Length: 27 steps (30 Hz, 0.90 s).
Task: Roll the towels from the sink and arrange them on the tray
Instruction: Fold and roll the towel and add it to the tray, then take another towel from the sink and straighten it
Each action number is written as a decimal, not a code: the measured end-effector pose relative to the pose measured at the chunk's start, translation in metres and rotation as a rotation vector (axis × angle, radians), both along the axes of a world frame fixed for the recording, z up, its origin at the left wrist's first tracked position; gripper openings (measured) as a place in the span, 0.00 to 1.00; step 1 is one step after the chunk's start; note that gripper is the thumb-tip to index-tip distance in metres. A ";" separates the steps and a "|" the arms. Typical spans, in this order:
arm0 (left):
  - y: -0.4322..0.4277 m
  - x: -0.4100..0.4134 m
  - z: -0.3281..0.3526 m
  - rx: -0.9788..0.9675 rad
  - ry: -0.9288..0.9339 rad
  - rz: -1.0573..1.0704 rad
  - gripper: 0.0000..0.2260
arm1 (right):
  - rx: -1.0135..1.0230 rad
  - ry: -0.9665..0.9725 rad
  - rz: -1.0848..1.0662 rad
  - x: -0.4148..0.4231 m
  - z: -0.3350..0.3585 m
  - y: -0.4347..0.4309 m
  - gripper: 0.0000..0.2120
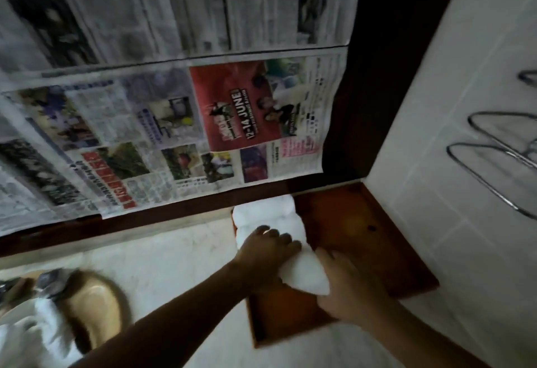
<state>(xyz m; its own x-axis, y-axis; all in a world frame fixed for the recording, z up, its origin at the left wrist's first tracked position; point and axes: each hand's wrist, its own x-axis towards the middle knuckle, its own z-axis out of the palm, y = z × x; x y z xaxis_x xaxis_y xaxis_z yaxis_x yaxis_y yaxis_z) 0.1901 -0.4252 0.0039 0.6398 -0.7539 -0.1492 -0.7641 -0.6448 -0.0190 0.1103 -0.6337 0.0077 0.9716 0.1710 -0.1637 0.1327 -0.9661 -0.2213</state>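
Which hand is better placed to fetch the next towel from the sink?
Left hand, probably: the sink lies on its side, and the right hand grips the rolled towel over the tray.

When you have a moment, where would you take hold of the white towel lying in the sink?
Probably pinch the white towel at its raised, crumpled top, coming from above: it lies heaped in the sink, with no flat edge or corner showing.

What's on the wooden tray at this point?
White rolled towels along the left side of the tray; left hand and right hand hold the nearest towel. Hands hide the exact count.
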 end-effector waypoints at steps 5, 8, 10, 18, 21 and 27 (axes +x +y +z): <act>-0.095 0.080 0.001 0.042 -0.115 -0.106 0.30 | -0.070 -0.052 -0.130 0.055 -0.009 -0.065 0.47; -0.121 0.110 -0.011 0.117 -0.172 -0.107 0.30 | -0.063 -0.049 -0.202 0.081 -0.029 -0.074 0.48; -0.126 0.122 -0.022 0.147 -0.175 -0.069 0.31 | -0.029 -0.022 -0.260 0.094 -0.045 -0.072 0.47; -0.122 0.147 -0.062 0.065 0.023 0.111 0.32 | 0.097 0.075 -0.400 0.147 -0.093 -0.048 0.46; -0.118 0.156 -0.066 0.028 0.096 0.192 0.32 | 0.087 0.100 -0.403 0.160 -0.106 -0.037 0.47; -0.112 0.155 -0.067 -0.130 0.198 0.253 0.28 | 0.245 0.091 -0.276 0.154 -0.113 -0.044 0.50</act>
<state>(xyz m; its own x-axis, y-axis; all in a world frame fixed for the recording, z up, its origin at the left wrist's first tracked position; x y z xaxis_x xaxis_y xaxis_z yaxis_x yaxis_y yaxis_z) 0.3455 -0.5376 -0.0628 0.7774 -0.5956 -0.2023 -0.5600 -0.8018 0.2086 0.2640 -0.6778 -0.1052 0.9700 -0.0505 -0.2379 -0.1560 -0.8796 -0.4495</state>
